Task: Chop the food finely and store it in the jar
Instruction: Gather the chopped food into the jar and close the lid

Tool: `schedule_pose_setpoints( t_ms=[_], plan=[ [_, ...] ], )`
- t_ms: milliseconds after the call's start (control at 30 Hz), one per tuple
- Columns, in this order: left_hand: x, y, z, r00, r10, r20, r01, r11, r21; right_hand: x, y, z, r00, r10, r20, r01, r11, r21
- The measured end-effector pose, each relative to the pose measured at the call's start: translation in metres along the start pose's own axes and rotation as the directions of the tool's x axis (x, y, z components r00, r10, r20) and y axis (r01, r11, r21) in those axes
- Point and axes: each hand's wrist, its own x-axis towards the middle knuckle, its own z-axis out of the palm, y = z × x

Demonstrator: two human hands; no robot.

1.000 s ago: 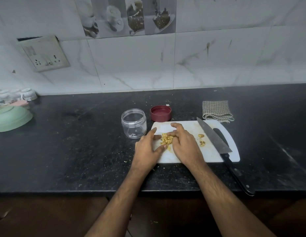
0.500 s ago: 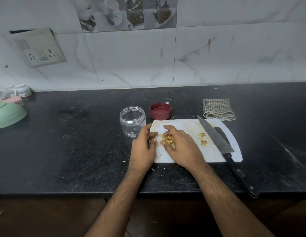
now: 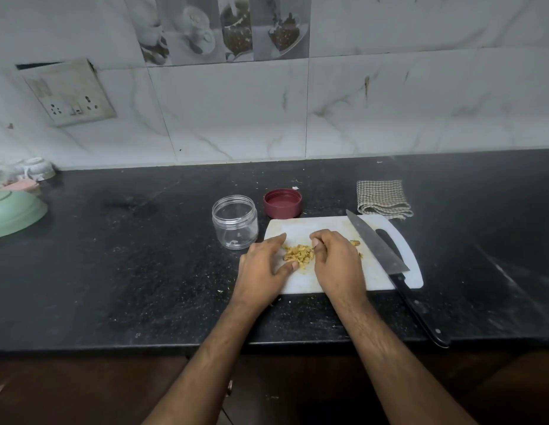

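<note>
White plastic cutting board point(image 3: 328, 223) lies flat on black speckled stone counter point(image 3: 144, 271). Small heap of finely chopped yellow-brown food point(image 3: 298, 254) sits on the board's left-centre. Left hand point(image 3: 261, 268) rests on the board's left edge, fingers extended and slightly spread, thumb tip touching the near side of the heap. Right hand point(image 3: 337, 265) lies just right of the heap, fingers curled inward against it; cannot tell whether any pieces are pinched. A few stray pieces show at the right hand's far side. Clear round plastic jar point(image 3: 235, 221), open and upright, stands just off the board's left corner. Maroon screw lid point(image 3: 282, 203) lies inverted behind the board. Black-handled chef's knife point(image 3: 380, 250) rests diagonally on the board's right part, handle overhanging toward the counter edge. Folded checked cloth point(image 3: 382, 198) behind. Pale green bowl point(image 3: 15, 214) at far left.
</note>
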Motion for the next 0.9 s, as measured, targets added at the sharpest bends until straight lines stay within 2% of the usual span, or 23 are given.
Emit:
schedule_pose_setpoints(
  t_ms=[133, 233, 367, 633, 700, 800, 900],
  plan=[
    [0.013, 0.009, -0.004, 0.991, 0.037, 0.126, -0.067, 0.969, 0.237, -0.002, 0.000, -0.001, 0.993, -0.030, 0.110, 0.038, 0.997, -0.074],
    [0.031, 0.014, -0.014, 0.965, 0.076, 0.252, -0.174, 0.904, 0.392, 0.000, -0.001, -0.002, 0.985, -0.023, 0.172, 0.031, 0.999, -0.045],
    [0.047, 0.021, -0.019, 0.926, 0.109, 0.362, -0.260, 0.880, 0.399, 0.001, 0.002, -0.004, 0.960, -0.024, 0.280, 0.033, 0.999, -0.028],
    [0.055, 0.012, -0.014, 0.916, 0.186, 0.355, -0.336, 0.841, 0.425, 0.002, -0.009, -0.006, 0.941, -0.084, 0.327, 0.132, 0.983, -0.126],
    [0.054, 0.011, -0.012, 0.918, 0.192, 0.348, -0.338, 0.837, 0.430, 0.006, -0.014, -0.006, 0.932, -0.072, 0.355, 0.154, 0.966, -0.208],
    [0.053, 0.015, -0.011, 0.922, 0.171, 0.348, -0.324, 0.834, 0.447, 0.013, -0.025, -0.007, 0.914, -0.064, 0.400, 0.218, 0.910, -0.352],
    [0.050, 0.020, -0.015, 0.942, 0.124, 0.313, -0.255, 0.870, 0.422, 0.021, -0.032, -0.012, 0.902, -0.056, 0.428, 0.216, 0.917, -0.334]
  ],
)
